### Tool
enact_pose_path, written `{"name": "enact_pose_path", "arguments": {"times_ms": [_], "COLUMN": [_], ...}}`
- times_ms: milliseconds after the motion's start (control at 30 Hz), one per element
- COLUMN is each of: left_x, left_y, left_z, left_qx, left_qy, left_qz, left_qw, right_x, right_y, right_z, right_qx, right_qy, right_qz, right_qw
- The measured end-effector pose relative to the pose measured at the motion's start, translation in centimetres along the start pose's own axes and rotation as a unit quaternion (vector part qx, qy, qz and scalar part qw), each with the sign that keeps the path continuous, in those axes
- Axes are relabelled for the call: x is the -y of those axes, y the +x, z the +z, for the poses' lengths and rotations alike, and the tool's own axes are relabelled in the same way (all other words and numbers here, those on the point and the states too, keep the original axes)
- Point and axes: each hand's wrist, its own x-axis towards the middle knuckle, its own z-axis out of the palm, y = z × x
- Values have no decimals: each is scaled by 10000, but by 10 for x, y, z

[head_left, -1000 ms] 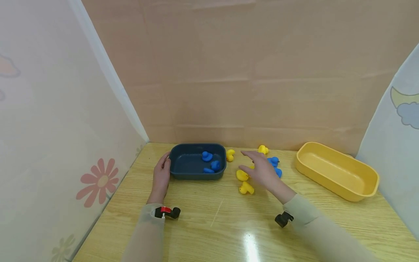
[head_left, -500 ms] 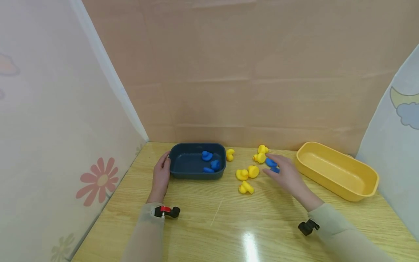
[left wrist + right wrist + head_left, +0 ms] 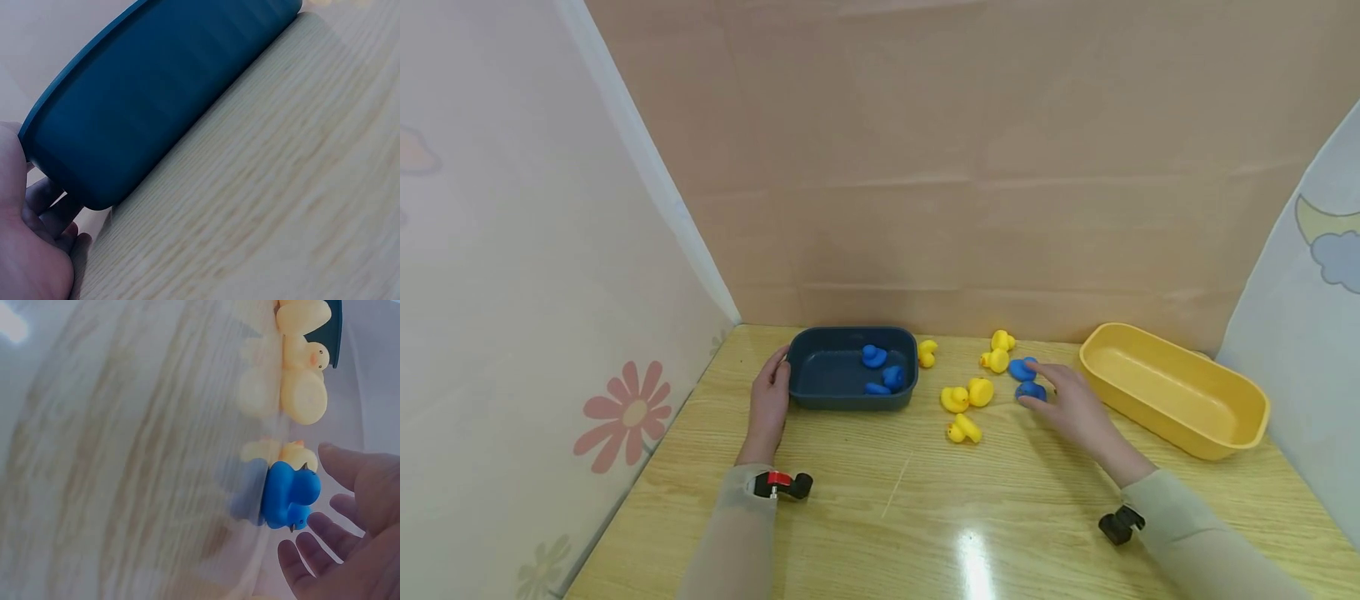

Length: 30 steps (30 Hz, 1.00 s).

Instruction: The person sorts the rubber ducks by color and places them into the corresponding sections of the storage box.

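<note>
Right hand [image 3: 1077, 412] reached with loose fingers beside 2 blue ducks [image 3: 1022, 370]

The right hand was unclenched, its fingers parted, with the thumb by the nearer duck and the forefinger by the farther; whether a fingertip touched either could not be told. Both ducks sat on the wooden table [image 3: 865, 500], to the left of a yellow tray [image 3: 1157, 387] that stood at an angle.

The left hand [image 3: 768, 404] gripped the left end of a dark blue tray [image 3: 835, 403], thumb and fingers bent round it. Inside, toward the right side, lay 3 more blue ducks [image 3: 874, 357].

Just beside that tray's right end was 1 yellow duck [image 3: 928, 354]. Another 5 yellow ducks [image 3: 981, 392] lay between it and the 2 blue ducks or near them, 1 of these closest to the person.
</note>
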Motion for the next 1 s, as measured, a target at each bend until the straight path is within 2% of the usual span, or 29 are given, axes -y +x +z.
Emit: {"name": "enact_pose_path", "arguments": {"times_ms": [533,1000], "left_x": [3,5], "left_y": [3,3], "left_z": [1,0], "left_qx": [-56,13], "left_qy": [-125,-126], "left_qz": [10,72], "left_qw": [9999,9999], "right_x": [-15,-17], "right_y": [2,2], "right_z": [10,13], "right_qx": [298,427], "right_qy": [67,-64], "right_qz": [190,332], "right_qw": [9994,9985]}}
